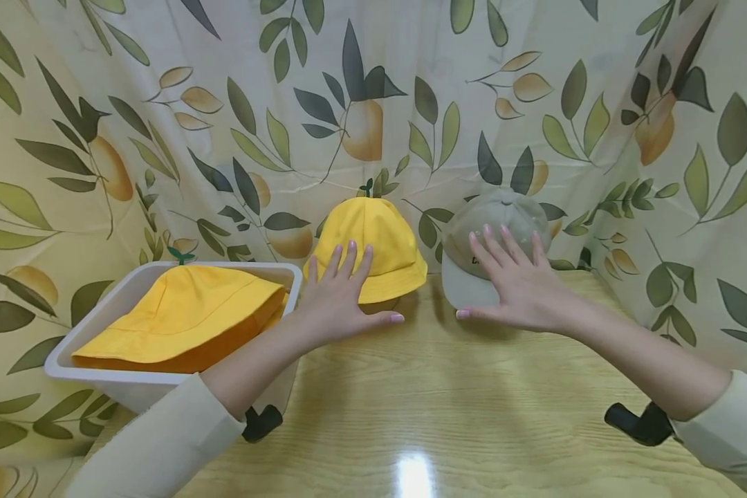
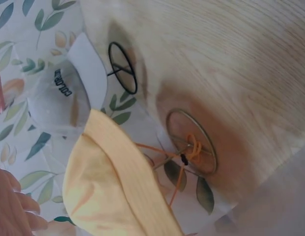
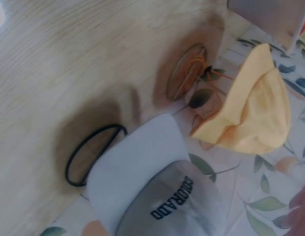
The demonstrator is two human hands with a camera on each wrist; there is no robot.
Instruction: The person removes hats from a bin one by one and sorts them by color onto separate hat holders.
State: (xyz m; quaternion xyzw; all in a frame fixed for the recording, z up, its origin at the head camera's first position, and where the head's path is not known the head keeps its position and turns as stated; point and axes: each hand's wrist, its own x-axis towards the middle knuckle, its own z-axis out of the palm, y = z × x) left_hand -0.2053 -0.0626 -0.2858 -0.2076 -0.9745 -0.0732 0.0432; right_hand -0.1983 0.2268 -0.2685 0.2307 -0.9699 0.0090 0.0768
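My left hand (image 1: 333, 304) hovers with fingers spread in front of a yellow bucket hat (image 1: 389, 235), which has a small green sprout on top. In the left wrist view that hat sits raised on a brass-coloured wire stand (image 2: 213, 164), its orange cord hanging by the ring base. My right hand (image 1: 523, 287), fingers also spread, is before a grey baseball cap (image 1: 504, 206) with a pale brim. "COLORADO" is lettered on the cap in the right wrist view, and a black wire stand (image 3: 69, 169) shows beneath it. Neither hand holds anything.
A white plastic bin (image 1: 54, 366) stands at the left, with another sprout-topped yellow bucket hat (image 1: 187, 304) lying in it. Behind and at the sides hangs a leaf-and-fruit patterned cloth (image 1: 361, 55). The tabletop (image 1: 448, 401) is light wood.
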